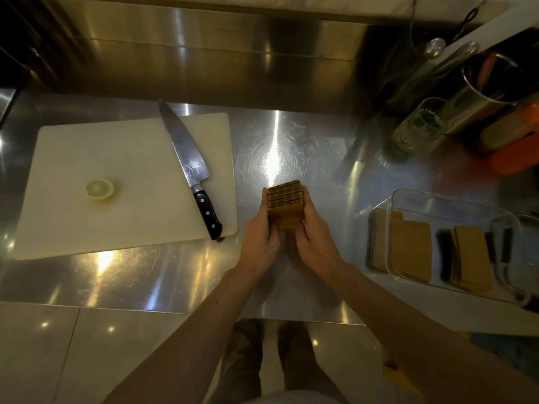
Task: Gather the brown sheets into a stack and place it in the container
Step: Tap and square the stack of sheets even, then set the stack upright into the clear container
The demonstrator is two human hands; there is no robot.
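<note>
A thick stack of brown sheets (285, 204) stands on edge above the steel counter, squeezed between both hands. My left hand (259, 243) presses its left side and my right hand (313, 243) presses its right side, fingers curled around the lower part. The sheets' upper edges show as ribbed lines. To the right lies a clear rectangular container (393, 199) holding more brown sheets (408, 249) laid flat and another group (469, 260) leaning on edge.
A white cutting board (87, 158) on the left carries a chef's knife (189, 167) with a black handle and a lemon half (99, 189). At the back right stand a glass jar (417, 129), a metal utensil pot (490, 91) and an orange item (513, 158).
</note>
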